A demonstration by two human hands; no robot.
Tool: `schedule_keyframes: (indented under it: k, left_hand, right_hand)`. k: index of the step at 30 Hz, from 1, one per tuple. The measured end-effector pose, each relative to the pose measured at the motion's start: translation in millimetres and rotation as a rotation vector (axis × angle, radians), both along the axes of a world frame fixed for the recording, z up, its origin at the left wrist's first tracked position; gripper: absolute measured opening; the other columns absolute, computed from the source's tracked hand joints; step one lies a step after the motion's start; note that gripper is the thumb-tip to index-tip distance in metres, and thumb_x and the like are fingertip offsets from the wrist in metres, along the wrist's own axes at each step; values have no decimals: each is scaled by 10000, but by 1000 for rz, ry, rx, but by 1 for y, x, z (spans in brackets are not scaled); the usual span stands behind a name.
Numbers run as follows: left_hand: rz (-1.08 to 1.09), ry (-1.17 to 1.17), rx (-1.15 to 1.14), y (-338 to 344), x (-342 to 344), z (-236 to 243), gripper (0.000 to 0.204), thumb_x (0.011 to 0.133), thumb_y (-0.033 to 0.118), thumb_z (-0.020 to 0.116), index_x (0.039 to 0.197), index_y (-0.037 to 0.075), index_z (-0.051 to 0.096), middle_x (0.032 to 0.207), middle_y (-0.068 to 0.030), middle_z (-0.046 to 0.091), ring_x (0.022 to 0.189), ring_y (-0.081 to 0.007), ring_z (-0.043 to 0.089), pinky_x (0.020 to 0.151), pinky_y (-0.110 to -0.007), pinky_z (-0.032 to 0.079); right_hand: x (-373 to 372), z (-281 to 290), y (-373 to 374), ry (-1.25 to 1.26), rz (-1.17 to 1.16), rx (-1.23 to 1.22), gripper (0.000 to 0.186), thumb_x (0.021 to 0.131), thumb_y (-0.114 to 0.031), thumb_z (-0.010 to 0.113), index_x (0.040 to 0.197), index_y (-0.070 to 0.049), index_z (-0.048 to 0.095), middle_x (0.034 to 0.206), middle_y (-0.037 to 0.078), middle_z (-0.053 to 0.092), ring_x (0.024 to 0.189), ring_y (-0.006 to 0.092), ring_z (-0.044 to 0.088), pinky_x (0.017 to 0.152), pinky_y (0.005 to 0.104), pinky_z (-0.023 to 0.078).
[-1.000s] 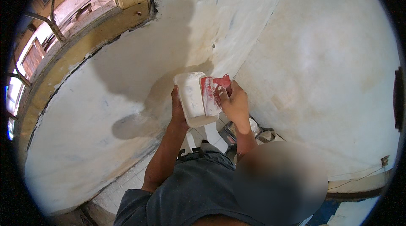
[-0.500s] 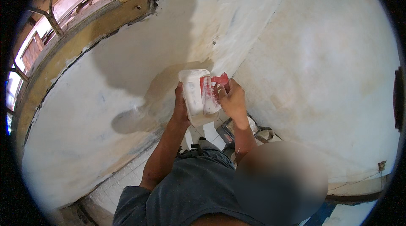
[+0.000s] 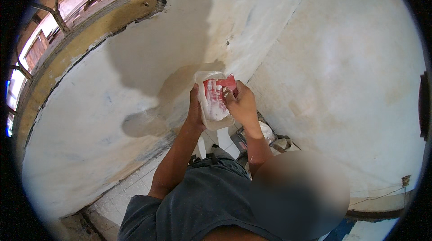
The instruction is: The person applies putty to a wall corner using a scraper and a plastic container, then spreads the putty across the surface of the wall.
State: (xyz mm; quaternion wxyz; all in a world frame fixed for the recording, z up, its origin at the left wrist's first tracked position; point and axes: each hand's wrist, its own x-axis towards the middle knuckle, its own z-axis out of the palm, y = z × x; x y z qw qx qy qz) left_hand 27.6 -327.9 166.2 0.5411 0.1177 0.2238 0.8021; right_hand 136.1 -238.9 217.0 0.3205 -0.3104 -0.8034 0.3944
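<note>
My left hand (image 3: 195, 109) is closed on the left side of a whitish plastic tub (image 3: 219, 125), its thumb along the rim. In my right hand (image 3: 244, 108) is a red putty knife (image 3: 227, 81) with a broad blade, gripped near its top between thumb and fingers. White paste is smeared over most of the blade, which lies across the tub's opening. How much paste sits in the tub is hidden behind the blade. Both hands are in front of my body, close to the wall.
Patchy whitish walls (image 3: 148, 70) meet in a corner ahead. At upper left is a window with a yellowish frame (image 3: 141, 9) and metal bars. Below my right forearm, a dark container (image 3: 240, 141) and other items stand on the tiled floor (image 3: 143, 175).
The putty knife has shifted left over the tub, and its red, paste-smeared face now shows more fully. The tub has risen slightly and turned a little; both hands keep their hold.
</note>
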Motion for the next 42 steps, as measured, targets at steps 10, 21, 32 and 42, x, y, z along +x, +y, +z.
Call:
schedule_keyframes:
  k: [10,21,32,42]
  left_hand:
    - [-39,-112,48,-15,-11,-1,785,846,702,462,1315,73,478,1213,-148,585,1095,-290,593,951,-462,494]
    - [-50,-62,32,-6,-2,4,756,875,680,440,1303,59,483,1160,-138,611,1028,-275,628,923,-428,518]
    - [-70,77,-8,-11,-7,2,710,906,652,422,1298,63,486,1184,-128,606,1060,-256,620,938,-421,512]
    - [-72,-163,33,-15,-10,-5,745,892,688,373,1349,104,455,1235,-137,578,1101,-301,597,956,-465,495]
  right_hand:
    - [3,-4,-7,15,-12,-18,110,843,-83,589,818,24,586,610,52,541,562,111,469,530,303,401]
    - [-4,-18,-14,105,69,-233,163,828,-98,580,908,40,610,685,182,609,585,246,568,584,367,454]
    - [-5,-25,-17,431,224,-652,147,920,-56,575,1025,21,643,876,16,647,735,64,558,666,236,463]
    - [9,-13,-4,626,195,-1083,240,888,-81,617,1107,16,618,998,62,675,868,142,652,758,284,530]
